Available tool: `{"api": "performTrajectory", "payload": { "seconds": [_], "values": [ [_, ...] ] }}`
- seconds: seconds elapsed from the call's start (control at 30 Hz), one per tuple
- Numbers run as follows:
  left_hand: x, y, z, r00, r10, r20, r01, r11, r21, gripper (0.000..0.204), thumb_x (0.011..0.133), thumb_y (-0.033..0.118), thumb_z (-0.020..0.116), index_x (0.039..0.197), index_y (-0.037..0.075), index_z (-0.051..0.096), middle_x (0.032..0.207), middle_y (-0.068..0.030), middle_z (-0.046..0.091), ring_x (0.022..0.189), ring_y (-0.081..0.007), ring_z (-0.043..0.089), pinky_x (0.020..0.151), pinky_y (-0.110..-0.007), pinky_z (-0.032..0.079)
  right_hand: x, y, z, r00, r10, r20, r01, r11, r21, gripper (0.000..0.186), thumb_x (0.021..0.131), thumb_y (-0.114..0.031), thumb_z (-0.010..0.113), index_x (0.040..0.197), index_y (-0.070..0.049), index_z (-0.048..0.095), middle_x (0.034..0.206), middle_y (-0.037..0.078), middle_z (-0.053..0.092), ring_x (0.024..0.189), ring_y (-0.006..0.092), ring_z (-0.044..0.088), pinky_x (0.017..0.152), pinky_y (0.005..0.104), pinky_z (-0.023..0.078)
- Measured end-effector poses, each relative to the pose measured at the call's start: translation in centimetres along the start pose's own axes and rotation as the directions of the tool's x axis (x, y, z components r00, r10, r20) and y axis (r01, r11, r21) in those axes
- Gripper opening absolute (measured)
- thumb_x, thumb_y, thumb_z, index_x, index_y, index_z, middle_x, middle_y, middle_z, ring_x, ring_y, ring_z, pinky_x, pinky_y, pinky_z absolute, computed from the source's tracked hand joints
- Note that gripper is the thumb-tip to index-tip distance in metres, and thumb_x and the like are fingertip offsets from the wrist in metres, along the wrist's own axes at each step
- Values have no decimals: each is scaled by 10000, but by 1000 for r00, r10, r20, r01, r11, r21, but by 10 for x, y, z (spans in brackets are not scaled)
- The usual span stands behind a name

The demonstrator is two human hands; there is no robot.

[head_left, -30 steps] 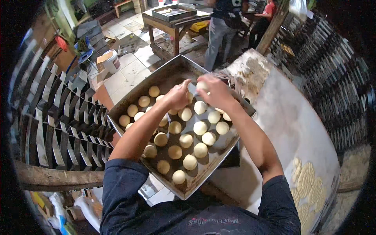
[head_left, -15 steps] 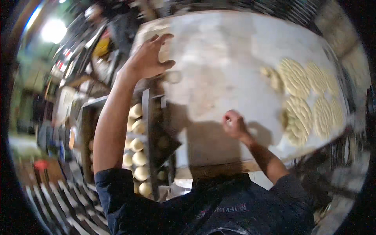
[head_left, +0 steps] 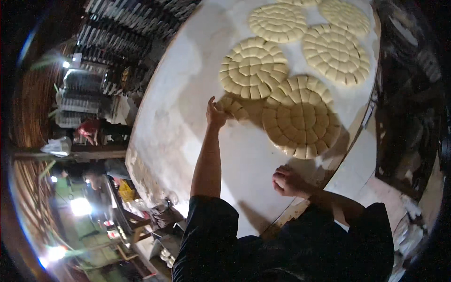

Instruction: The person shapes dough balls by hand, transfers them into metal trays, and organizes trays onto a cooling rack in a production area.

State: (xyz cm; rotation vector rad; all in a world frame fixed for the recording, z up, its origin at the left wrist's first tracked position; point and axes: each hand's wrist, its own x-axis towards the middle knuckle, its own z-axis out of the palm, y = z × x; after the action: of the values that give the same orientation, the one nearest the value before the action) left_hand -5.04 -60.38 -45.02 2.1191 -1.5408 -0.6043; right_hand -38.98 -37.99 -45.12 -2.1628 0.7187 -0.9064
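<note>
My left hand [head_left: 215, 113] reaches to a small cluster of cut dough pieces [head_left: 235, 109] on the pale worktop [head_left: 174, 127], its fingers apart at their left edge; whether it touches them is unclear. My right hand [head_left: 287, 181] is closed in a loose fist above the worktop, lower right; what it holds, if anything, is hidden. Several flattened rounds of dough cut into segments [head_left: 253, 68] lie on the upper and right part of the worktop, the nearest one [head_left: 303, 122] in shadow.
Stacks of metal pans [head_left: 122, 33] stand at upper left. A person in red [head_left: 89, 131] is beside a wooden post [head_left: 94, 154]. A tray with dough balls [head_left: 167, 256] is at lower left. The worktop's right edge [head_left: 357, 131] runs beside my right arm.
My view has swung from the tray of dough balls to the worktop. Both hands have left the tray; my left hand is now beside the cut dough, my right one lower and curled.
</note>
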Motion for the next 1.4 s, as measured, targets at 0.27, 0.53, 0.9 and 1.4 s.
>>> {"api": "performTrajectory", "payload": {
  "seconds": [0.27, 0.53, 0.9, 1.4],
  "values": [
    [-154, -50, -4, 949, -312, 54, 289, 784, -550, 533, 923, 519, 685, 1050, 1, 696, 926, -72, 700, 832, -187, 615, 777, -359, 510, 17, 2, 18, 993, 2, -114, -16, 992, -126, 131, 774, -112, 681, 833, -41, 588, 801, 136, 598, 805, 354, 593, 774, 491, 485],
    [-434, -92, 46, 962, -272, -22, -26, -11, -1000, 364, 985, 297, 666, 1242, 96, 505, 1091, -100, 634, 960, -220, 628, 796, -361, 559, 23, -27, 56, 969, 186, -164, -192, 981, -16, 289, 859, -275, 698, 1024, -55, 610, 868, 132, 643, 813, 297, 663, 724, 414, 516],
    [-578, -78, 0, 899, -358, -253, 125, 763, -635, 296, 995, 287, 637, 1156, 41, 597, 995, -151, 668, 944, -220, 661, 791, -356, 543, -85, -118, 162, 965, 128, 227, -208, 903, 376, 324, 1014, -331, 600, 1159, -42, 585, 1038, 46, 600, 935, 160, 581, 794, 336, 503],
    [-491, -68, -34, 828, -142, -543, 251, 959, 131, 422, 847, 425, 721, 1073, 86, 611, 1117, -182, 559, 1158, -387, 497, 980, -551, 395, 49, -11, 19, 891, -234, 389, 360, 885, -294, 191, 840, -233, 611, 898, -55, 572, 1007, 201, 514, 994, 398, 480, 932, 533, 369]
  ]
}}
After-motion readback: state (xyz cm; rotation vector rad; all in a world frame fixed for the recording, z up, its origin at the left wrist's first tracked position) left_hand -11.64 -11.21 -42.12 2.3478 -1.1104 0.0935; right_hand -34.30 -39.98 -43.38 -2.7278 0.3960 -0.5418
